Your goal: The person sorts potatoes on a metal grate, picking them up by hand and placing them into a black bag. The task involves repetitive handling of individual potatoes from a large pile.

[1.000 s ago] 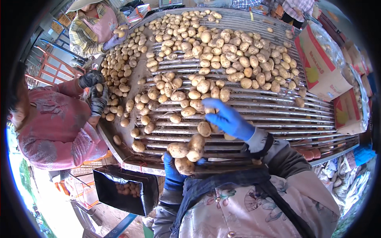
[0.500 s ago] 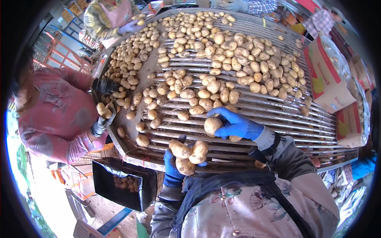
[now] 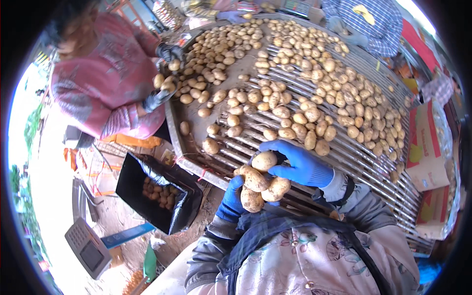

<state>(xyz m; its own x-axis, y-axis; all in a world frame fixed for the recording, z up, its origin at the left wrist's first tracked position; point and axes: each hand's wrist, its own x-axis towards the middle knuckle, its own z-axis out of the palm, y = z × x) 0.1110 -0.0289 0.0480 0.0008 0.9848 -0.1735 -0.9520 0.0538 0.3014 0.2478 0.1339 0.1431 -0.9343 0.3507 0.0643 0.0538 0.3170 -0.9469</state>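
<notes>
My left hand [image 3: 230, 200], in a blue glove, is closed around several potatoes [image 3: 252, 198] in front of my body. From the right, my right hand [image 3: 302, 163], also blue-gloved, grips one round potato [image 3: 264, 161] between thumb and fingers. That potato meets the top of the cluster in my left hand. Both hands are above the near edge of a slatted sorting table [image 3: 236, 153]. Loose potatoes [image 3: 300, 129] lie on the slats just beyond my right hand. The left fingers are partly hidden behind the potatoes.
A person in pink [image 3: 110, 64] works at the left side, holding potatoes. Below stands a black-lined crate [image 3: 142, 204] with potatoes inside, near a scale display [image 3: 88, 248]. Cardboard boxes [image 3: 427, 145] stand at the right. Another person in a checked sleeve [image 3: 381, 24] is across the table.
My right hand has brought its potato over to those in my left hand. The view has swung left, showing more of the crate and the scale display.
</notes>
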